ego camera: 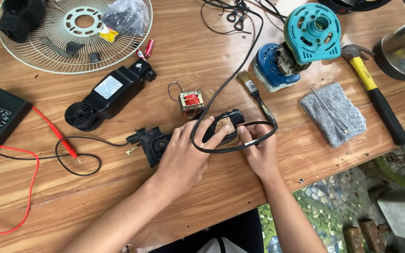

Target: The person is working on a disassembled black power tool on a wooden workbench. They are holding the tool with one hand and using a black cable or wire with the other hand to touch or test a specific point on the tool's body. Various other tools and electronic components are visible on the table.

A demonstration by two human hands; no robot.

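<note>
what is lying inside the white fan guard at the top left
Inside the fan guard lie a black housing part, a clear plastic bag and two small black pieces. The bag's contents cannot be made out.

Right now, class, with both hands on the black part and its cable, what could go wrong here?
1. The black cable loops around the left hand and right hand; a tug may drag the small transformer or paintbrush.
2. The black part could twist out of the grip.
3. The hammer lies near the table edge and might get knocked off.
</note>
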